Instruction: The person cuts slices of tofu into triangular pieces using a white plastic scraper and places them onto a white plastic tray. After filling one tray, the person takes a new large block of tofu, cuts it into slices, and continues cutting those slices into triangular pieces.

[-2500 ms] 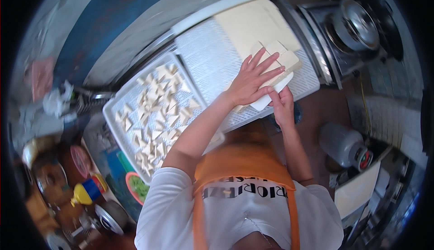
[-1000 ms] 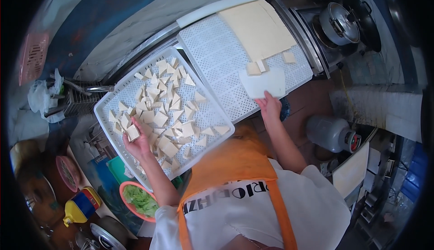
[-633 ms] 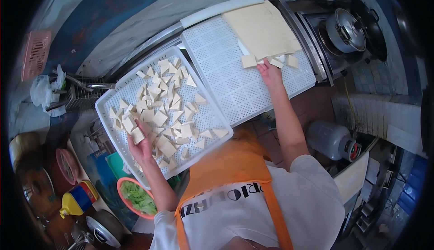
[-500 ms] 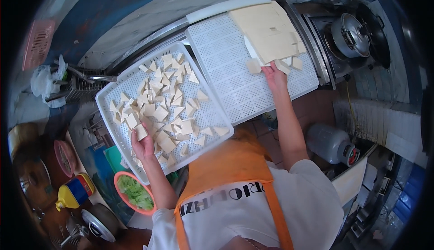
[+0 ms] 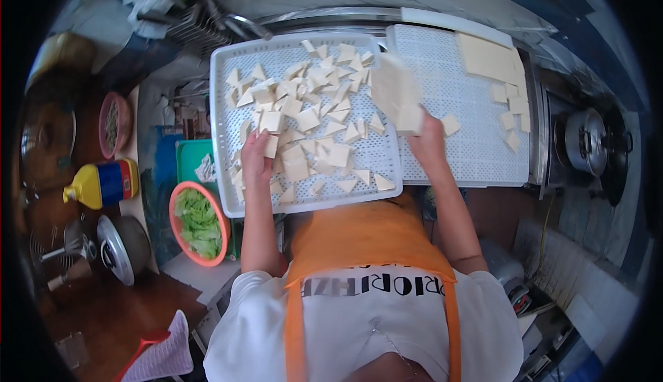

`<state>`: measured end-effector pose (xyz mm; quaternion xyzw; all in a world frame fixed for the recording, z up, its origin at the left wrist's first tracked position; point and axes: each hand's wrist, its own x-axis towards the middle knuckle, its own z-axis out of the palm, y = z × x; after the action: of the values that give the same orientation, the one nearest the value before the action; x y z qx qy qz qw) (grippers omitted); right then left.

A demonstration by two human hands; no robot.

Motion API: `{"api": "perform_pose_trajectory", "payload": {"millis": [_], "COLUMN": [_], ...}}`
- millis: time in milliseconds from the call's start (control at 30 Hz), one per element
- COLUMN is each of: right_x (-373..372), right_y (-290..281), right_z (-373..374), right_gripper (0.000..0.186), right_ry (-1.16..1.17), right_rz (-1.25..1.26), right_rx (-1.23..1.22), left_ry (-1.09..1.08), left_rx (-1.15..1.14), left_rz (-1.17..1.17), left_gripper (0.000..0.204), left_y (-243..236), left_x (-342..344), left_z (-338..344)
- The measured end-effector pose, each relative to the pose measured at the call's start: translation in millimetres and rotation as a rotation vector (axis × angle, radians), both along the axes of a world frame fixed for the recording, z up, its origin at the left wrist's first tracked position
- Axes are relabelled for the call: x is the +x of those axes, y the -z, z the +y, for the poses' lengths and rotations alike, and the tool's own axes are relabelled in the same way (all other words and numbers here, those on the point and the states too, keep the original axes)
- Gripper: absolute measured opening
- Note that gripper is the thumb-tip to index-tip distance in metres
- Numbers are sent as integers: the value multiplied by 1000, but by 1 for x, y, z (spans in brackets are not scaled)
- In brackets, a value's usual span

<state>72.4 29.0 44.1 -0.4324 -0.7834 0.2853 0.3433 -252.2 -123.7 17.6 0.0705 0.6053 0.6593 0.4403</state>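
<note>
A white perforated plastic tray covers the steel worktop, strewn with pale cut tofu pieces. The left hand, at seven o'clock on it, has its fingers pinched on one piece. The right hand, at three o'clock, grips a blurred cream tofu slab. A second white perforated tray adjoins at three o'clock; a salmon bowl of greens sits at eight o'clock.

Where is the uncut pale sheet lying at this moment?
In the head view, the uncut sheet lies at the far right corner of the right perforated tray, above a few loose cut squares.
</note>
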Motion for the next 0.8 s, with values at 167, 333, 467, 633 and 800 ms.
{"api": "perform_pose_trajectory", "payload": {"millis": [167, 333, 467, 633, 800], "right_x": [-76, -91, -67, -30, -1], "right_y": [3, -25, -33, -20, -28], "right_z": [-10, -12, -22, -32, -36], "right_gripper": [24, 19, 18, 21, 20], "right_ry": [-133, -140, 9, 159, 269], "right_rz": [-299, -121, -182, 105, -96], "right_rx": [160, 331, 44, -134, -152], "left_ry": [93, -22, -137, -62, -42], "left_rx": [-269, -316, -12, -54, 311], "left_rz": [684, 229, -119, 66, -226], "left_gripper": [22, 24, 30, 43, 44], "left_y": [-5, -15, -16, -22, -26], "left_x": [-1, -11, -16, -3, -9], "left_z": [-20, -50, -66, -70, -63]}}
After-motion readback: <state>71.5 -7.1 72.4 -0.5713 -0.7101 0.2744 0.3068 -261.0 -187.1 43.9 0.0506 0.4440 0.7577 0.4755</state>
